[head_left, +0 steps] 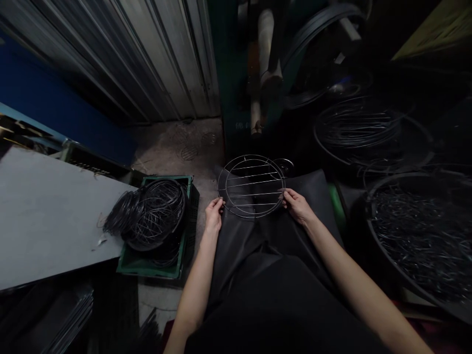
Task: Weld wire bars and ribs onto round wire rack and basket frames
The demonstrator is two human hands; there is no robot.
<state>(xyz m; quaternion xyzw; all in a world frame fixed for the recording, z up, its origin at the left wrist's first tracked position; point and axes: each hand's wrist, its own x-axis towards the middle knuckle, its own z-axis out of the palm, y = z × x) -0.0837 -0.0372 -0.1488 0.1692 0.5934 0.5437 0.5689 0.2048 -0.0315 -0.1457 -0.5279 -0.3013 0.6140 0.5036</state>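
A round wire rack (pixel 251 186) with a double ring and several straight cross wires rests over my knees, above my dark trousers. My left hand (pixel 214 214) is closed on its left rim, fingers pinching the ring. My right hand (pixel 297 205) is closed on its right rim near a cross wire's end. Both forearms reach forward from the bottom of the view.
A green crate (pixel 184 236) at my left holds a pile of dark wire rings (pixel 149 214). A grey board (pixel 47 216) lies further left. A large round tub (pixel 424 236) of wire pieces sits at right, wire coils (pixel 356 128) behind it, a dark machine (pixel 265 78) ahead.
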